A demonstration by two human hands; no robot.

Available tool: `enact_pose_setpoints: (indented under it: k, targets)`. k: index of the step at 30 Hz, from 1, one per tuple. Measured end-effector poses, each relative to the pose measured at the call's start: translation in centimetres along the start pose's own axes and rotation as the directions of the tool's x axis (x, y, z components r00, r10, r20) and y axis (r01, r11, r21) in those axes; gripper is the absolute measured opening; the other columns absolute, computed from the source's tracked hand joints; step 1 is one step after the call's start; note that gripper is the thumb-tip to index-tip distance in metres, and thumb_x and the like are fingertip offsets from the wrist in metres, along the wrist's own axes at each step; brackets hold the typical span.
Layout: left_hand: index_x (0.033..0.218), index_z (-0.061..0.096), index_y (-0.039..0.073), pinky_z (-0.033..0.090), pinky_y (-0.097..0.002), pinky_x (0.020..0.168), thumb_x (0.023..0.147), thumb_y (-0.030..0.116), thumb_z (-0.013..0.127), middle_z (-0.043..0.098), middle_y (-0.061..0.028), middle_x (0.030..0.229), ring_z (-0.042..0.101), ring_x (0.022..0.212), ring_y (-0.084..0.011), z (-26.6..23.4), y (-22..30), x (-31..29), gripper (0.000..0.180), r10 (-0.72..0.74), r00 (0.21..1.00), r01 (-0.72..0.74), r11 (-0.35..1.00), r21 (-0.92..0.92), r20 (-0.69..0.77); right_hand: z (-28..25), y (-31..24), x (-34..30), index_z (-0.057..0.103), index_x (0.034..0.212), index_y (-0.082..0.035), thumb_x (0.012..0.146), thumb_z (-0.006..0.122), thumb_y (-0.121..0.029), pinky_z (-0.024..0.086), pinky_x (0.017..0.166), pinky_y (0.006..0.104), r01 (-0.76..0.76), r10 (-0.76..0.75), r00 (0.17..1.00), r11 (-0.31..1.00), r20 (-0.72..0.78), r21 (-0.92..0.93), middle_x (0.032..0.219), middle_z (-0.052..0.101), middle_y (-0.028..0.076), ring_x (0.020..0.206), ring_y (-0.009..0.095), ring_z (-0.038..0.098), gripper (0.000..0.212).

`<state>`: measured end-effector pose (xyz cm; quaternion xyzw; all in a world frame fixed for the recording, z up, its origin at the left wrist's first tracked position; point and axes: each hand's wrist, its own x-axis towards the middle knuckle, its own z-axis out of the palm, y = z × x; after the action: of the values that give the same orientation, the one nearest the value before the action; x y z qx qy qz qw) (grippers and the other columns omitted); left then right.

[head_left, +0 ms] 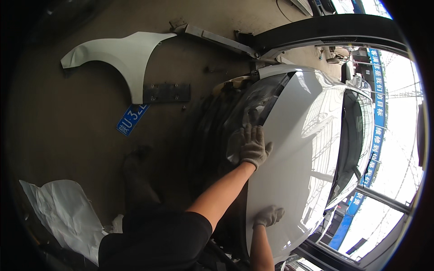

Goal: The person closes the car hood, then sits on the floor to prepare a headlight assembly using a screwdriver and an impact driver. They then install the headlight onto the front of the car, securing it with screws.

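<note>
A silver-white car hood (pixel 289 149) stretches before me, with bright reflections on its glossy surface. My left hand (pixel 255 147), in a grey work glove, lies at its front edge beside a headlight (pixel 236 145). The fingers are stretched out and the thumb stands apart. Lower in the view, my right hand (pixel 269 216), gloved the same way, rests on the hood with its fingers loosely extended and slightly bent. Neither hand appears to hold anything. Another headlight (pixel 262 101) shows beyond my left hand. The car's front below the hood is dark and hard to make out.
A pale loose fender (pixel 140 54) lies on the floor at upper left, beside a black plate bracket (pixel 169 92) and a blue license plate (pixel 132 119). A metal lift arm (pixel 221 39) reaches toward the car. Crumpled silvery sheeting (pixel 68 212) lies at lower left.
</note>
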<state>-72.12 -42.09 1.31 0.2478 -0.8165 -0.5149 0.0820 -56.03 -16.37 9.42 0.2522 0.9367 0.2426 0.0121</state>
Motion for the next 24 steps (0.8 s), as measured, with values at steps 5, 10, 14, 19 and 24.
enact_pose_setpoints:
  k: [5, 10, 14, 19, 24]
  targets:
    - [0.143, 0.041, -0.002, 0.02, -0.0596, 0.118, 0.093, 0.052, 0.053, 0.049, -0.0192, 0.143, 0.032, 0.142, -0.0401, -0.2, 0.3, 0.5, 0.074, 0.004, 1.0, -0.002, 0.999, 0.046, -0.026, 0.6, -1.0, -1.1, 0.049, 0.135, 0.004, 0.099, 0.049, -0.032, 0.03, 0.116, 0.0449, -0.144, 0.181, 0.97, 0.965, -0.159, 0.219, 0.143, 0.046, 0.022, 0.139, 0.037, 0.038, 0.052]
    - [0.142, 0.043, -0.002, 0.025, -0.0586, 0.115, 0.092, 0.049, 0.054, 0.052, -0.0182, 0.134, 0.039, 0.134, -0.0378, -2.2, 1.0, 0.9, 0.072, -0.051, 0.999, 0.052, 0.993, 0.103, -0.019, -0.8, -2.4, -1.2, 0.047, 0.137, 0.005, 0.099, 0.049, -0.034, 0.03, 0.116, 0.0443, -0.138, 0.194, 0.966, 0.946, -0.171, 0.293, 0.146, 0.044, 0.022, 0.139, 0.037, 0.036, 0.055]
    - [0.14, 0.046, -0.003, 0.028, -0.0578, 0.114, 0.092, 0.047, 0.055, 0.053, -0.0165, 0.128, 0.042, 0.129, -0.0352, -2.1, 0.9, 0.7, 0.07, -0.034, 0.998, 0.041, 0.992, 0.123, -0.06, 0.1, -0.2, 0.1, 0.044, 0.14, 0.007, 0.099, 0.047, -0.036, 0.029, 0.117, 0.0439, -0.082, 0.089, 0.996, 0.963, -0.016, 0.257, 0.148, 0.042, 0.023, 0.14, 0.037, 0.035, 0.059]
    - [0.136, 0.047, -0.005, 0.029, -0.0564, 0.112, 0.089, 0.043, 0.061, 0.053, -0.0205, 0.126, 0.045, 0.124, -0.035, -0.6, 0.4, -1.3, 0.069, -0.007, 0.985, 0.02, 0.997, 0.072, -0.171, 1.5, -0.2, -0.3, 0.063, 0.114, 0.002, 0.098, 0.047, -0.024, 0.04, 0.108, 0.0415, 0.021, 0.012, 0.961, 0.993, -0.278, 0.116, 0.14, 0.048, 0.02, 0.137, 0.035, 0.04, 0.035]
    - [0.144, 0.043, -0.004, 0.024, -0.0576, 0.117, 0.094, 0.046, 0.052, 0.052, -0.0221, 0.138, 0.044, 0.132, -0.0352, 0.1, -0.1, -1.6, 0.072, -0.017, 0.998, 0.019, 0.999, 0.034, -0.064, 1.0, -0.8, -0.7, 0.065, 0.109, 0.001, 0.099, 0.044, -0.028, 0.041, 0.109, 0.0409, -0.073, 0.108, 0.962, 0.987, -0.249, 0.145, 0.145, 0.043, 0.02, 0.14, 0.036, 0.037, 0.037]
